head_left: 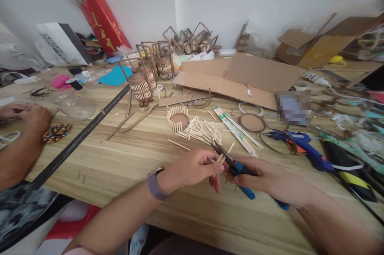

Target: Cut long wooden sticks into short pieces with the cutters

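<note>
**Some baskets done, one just begun**

Far past the fingers stand finished baskets (141, 85). Nearer lies a half-built stick ring (178, 118) beside cut sticks (201, 131). The right hand (270, 179) grips blue cutters (237, 167). The left hand (195, 167) pinches a stick (220, 159) at their tip.

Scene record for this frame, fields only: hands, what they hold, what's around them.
left hand: pinches a thin stick
right hand: grips blue-handled cutters, blades at the stick
ahead: loose stick pile; half-built stick ring
right: blue glue gun
back: flat cardboard; small baskets
far left: another person's hand beside beads
surface: wooden table
</note>
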Motion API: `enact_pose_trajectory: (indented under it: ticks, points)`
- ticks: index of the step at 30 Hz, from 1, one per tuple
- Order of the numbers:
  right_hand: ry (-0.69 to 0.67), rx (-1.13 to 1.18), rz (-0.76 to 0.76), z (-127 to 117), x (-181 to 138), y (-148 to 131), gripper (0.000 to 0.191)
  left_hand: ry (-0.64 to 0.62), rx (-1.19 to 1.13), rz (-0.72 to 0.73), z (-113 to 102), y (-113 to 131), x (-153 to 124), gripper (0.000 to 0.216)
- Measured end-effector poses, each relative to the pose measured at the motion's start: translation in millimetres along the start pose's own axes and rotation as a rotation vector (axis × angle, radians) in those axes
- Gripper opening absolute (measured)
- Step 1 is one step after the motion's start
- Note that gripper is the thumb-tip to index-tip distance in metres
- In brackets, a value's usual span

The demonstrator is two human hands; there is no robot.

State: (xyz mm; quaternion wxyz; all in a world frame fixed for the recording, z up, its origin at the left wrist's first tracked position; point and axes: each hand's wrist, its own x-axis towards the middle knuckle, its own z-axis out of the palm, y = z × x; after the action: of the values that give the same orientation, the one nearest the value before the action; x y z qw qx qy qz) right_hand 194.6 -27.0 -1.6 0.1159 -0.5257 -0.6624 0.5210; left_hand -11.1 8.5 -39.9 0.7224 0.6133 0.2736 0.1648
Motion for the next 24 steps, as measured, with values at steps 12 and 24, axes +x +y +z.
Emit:
enact_pose_trajectory:
  ticks: [12,24]
  points:
    - [0.009,-0.013,-0.011,1.9,-1.5,-0.3,0.020,-0.012,0.005,-0.007,0.7,1.4,-0.5,0.040]
    - [0.030,-0.007,-0.016,10.7,3.8,7.8,0.002,-0.002,0.056,0.014,-1.7,-0.7,0.1,0.040]
